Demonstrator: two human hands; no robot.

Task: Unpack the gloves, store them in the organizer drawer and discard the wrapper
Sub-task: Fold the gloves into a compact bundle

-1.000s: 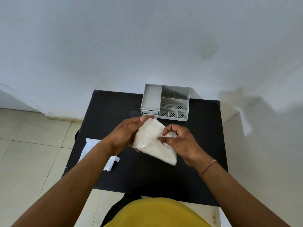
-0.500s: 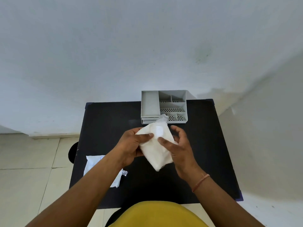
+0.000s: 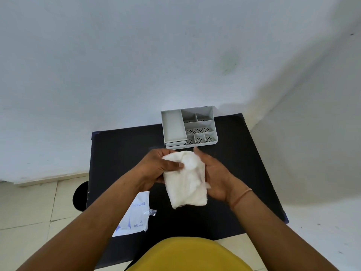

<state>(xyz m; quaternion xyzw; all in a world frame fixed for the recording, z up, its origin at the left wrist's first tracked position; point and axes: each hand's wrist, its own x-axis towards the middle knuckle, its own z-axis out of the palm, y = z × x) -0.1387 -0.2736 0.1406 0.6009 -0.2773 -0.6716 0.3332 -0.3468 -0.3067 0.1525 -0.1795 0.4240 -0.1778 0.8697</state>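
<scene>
A white bundle of gloves is held above the black table. My left hand grips its upper left part, thumb pressed across the front. My right hand cups its right side with the palm against it. The grey organizer stands at the table's far edge, with two shut drawers at its lower left front, just beyond my fingertips. The empty white and blue wrapper lies flat on the table's near left, partly under my left forearm.
A small scrap of clear plastic lies beside the wrapper. A white wall rises right behind the table. Tiled floor shows on the left, with a dark round object next to the table's left edge.
The bundle has been folded into a more compact, upright roll. My right hand moved from pinching its front to cupping its right side. The view shifted, so the table sits lower.
</scene>
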